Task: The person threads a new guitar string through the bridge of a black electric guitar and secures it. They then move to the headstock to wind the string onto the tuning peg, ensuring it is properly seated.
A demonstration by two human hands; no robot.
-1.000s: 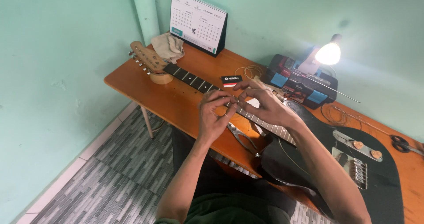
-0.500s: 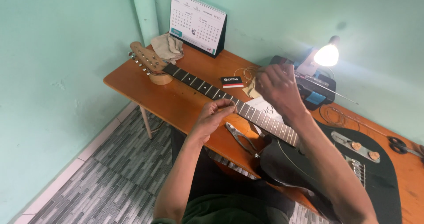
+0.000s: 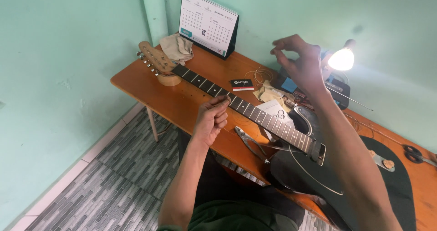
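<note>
A black electric guitar [image 3: 300, 171] lies across the wooden table [image 3: 182, 103]. Its dark fretboard [image 3: 255, 115] runs left to a wooden headstock [image 3: 152, 60]. My left hand [image 3: 211, 119] rests at the near edge of the neck, thumb and forefinger pinched on a thin guitar string. My right hand [image 3: 298, 62] is raised high above the neck near the lamp. Its fingertips are pinched together, apparently on the same fine string, which is barely visible. A loose string [image 3: 314, 176] curves over the guitar body.
Wire cutters [image 3: 252, 142] lie beside the neck near the table's front edge. A desk calendar [image 3: 207, 23], a cloth [image 3: 177, 46], a small black packet [image 3: 241, 84], coiled strings [image 3: 257, 76] and a lit lamp [image 3: 341, 60] stand behind. Scissors [image 3: 416, 154] lie far right. Tiled floor is at left.
Both hands were together over the neck. My right hand has since lifted up and back toward the lamp, while my left hand stayed pinched at the neck.
</note>
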